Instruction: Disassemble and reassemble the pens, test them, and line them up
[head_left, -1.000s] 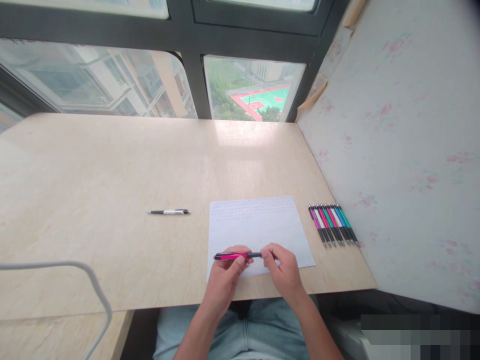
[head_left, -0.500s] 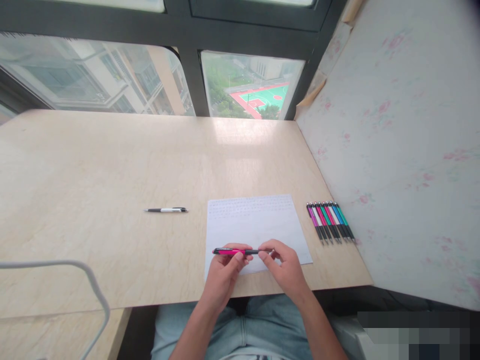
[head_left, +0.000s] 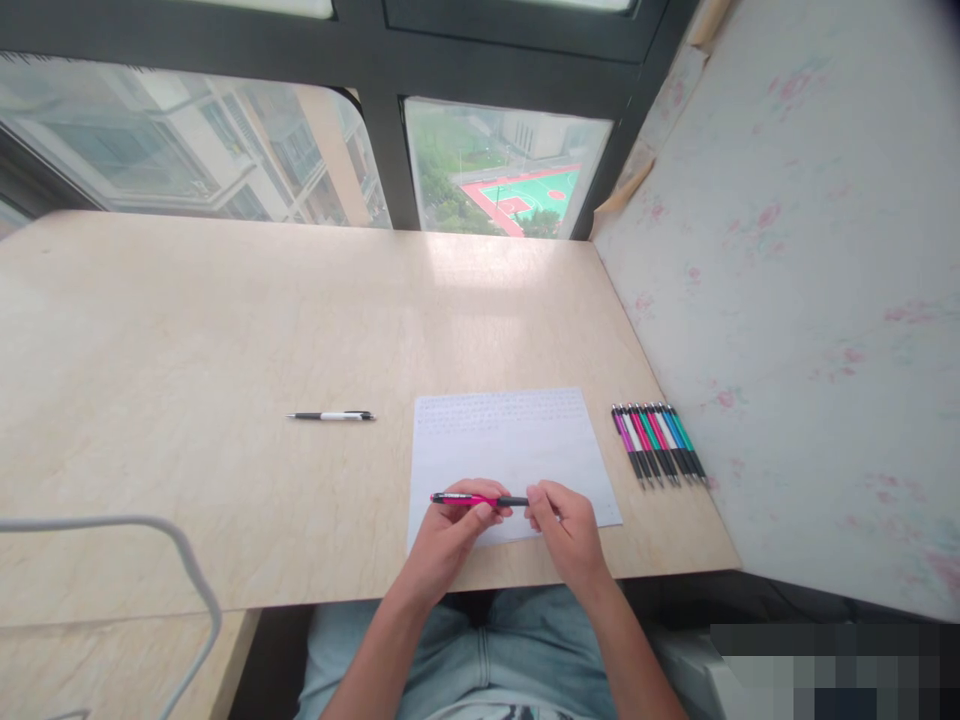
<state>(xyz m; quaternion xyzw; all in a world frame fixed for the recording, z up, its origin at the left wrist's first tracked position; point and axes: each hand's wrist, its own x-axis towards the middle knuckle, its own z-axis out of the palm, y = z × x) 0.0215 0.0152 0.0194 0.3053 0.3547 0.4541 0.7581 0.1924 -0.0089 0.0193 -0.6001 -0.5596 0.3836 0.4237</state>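
Lower ctr. of frame: pink pen [head_left: 481, 500], L hand [head_left: 446, 542] pinching mid-length, R hand [head_left: 568, 528] pinching dark end [head_left: 514, 501]; shifted slightly rightward, handling prob. ongoing.

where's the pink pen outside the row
In the head view, the pink pen is below centre, held in the left hand, tip end at the right hand, over the sheet of paper.

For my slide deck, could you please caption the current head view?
Left hand and right hand hold a pink pen above written-on paper.
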